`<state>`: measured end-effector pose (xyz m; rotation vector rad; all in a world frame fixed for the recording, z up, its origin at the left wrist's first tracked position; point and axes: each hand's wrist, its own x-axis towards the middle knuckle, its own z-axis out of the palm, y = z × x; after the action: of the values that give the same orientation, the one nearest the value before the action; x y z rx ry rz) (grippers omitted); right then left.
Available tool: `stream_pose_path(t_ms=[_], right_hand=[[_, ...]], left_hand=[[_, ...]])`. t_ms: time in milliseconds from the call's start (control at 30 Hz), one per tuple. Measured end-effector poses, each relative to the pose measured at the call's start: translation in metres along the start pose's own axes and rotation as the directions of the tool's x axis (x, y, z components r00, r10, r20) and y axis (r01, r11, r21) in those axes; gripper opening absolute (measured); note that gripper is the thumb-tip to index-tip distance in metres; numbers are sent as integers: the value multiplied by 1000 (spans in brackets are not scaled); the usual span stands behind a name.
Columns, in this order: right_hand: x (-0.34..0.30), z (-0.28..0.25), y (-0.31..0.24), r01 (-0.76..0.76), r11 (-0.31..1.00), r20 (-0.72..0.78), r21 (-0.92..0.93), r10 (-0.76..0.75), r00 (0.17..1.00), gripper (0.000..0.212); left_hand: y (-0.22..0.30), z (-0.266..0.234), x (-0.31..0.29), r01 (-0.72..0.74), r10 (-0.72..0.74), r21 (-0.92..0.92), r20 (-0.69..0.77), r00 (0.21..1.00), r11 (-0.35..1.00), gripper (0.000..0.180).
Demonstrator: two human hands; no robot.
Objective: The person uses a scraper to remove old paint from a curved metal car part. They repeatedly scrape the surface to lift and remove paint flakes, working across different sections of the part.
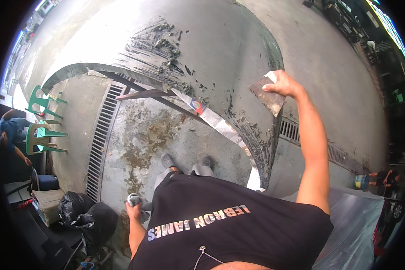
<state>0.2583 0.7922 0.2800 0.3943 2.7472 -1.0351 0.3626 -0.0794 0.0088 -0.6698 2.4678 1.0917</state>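
My right hand (pixel 281 85) grips a wide flat scraper (pixel 266 95) with a worn, rust-brown face, held at the right side of a large grey panel (pixel 216 49). Dark scrapings (pixel 166 49) lie in clumps and streaks on the panel's surface and along its near right edge. A printed paper strip (pixel 220 126) runs along the panel's near edge. Low at my left side, my left hand (pixel 134 211) is closed around a crumpled grey bundle (pixel 133 198) that looks like a rag. How far the scraper's edge touches the panel I cannot tell.
Metal bars (pixel 144 94) show under the panel. Drain grates (pixel 104 135) cross the wet, stained floor. Green plastic chairs (pixel 40 135), black bags (pixel 87 216) and a seated person (pixel 14 128) are at left. Plastic sheeting (pixel 348 225) and another person (pixel 384 177) are at right.
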Motion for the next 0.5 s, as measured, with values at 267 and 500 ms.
stream_pose_path(t_ms=[267, 500], right_hand=[[48, -10, 42, -11, 993, -286, 118, 44, 957, 29], [-17, 34, -99, 139, 990, 140, -17, -135, 981, 31]], left_hand=[[28, 10, 18, 21, -17, 80, -47, 999, 997, 60], [-13, 19, 22, 205, -186, 348, -87, 979, 915, 79]])
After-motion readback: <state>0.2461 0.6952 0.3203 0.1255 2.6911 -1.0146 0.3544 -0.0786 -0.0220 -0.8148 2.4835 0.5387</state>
